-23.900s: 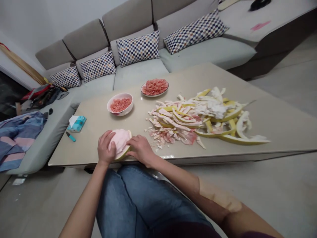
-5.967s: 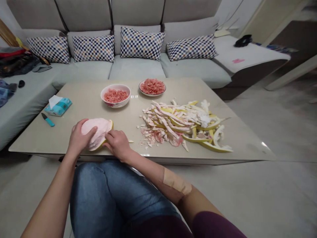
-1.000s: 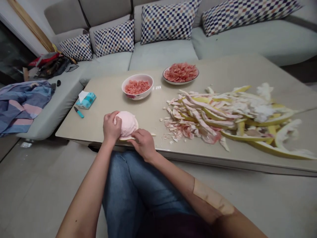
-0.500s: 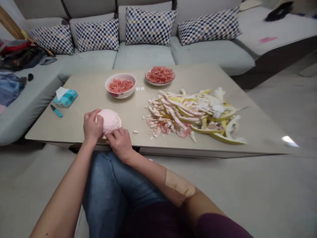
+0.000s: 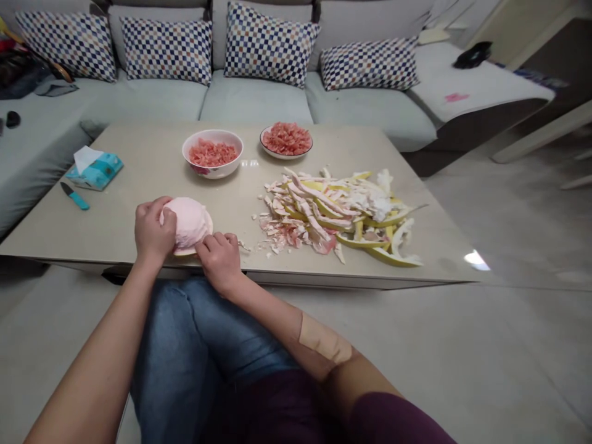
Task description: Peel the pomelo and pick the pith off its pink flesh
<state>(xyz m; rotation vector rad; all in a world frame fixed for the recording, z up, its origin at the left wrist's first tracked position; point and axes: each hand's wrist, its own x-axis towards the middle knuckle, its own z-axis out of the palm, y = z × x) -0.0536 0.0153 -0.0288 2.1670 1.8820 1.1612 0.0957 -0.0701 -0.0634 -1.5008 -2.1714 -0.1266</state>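
Observation:
A pale pink pomelo (image 5: 189,223), mostly stripped of rind, sits near the front edge of the beige table (image 5: 152,166). My left hand (image 5: 152,230) is wrapped over its left side. My right hand (image 5: 217,256) is closed at its lower right, fingers pinching the yellow rind under it. A big heap of yellow and white peel (image 5: 340,213) lies to the right.
A white bowl (image 5: 213,152) and a plate (image 5: 285,140) of red pomelo flesh stand further back. A tissue pack (image 5: 95,169) and a teal-handled knife (image 5: 74,196) lie at the left. A grey sofa with checked cushions (image 5: 271,43) runs behind the table.
The view has swung about. Both hands stay on the pomelo; over the frames more yellow rind has come off, and the fruit now looks rounder and almost bare.

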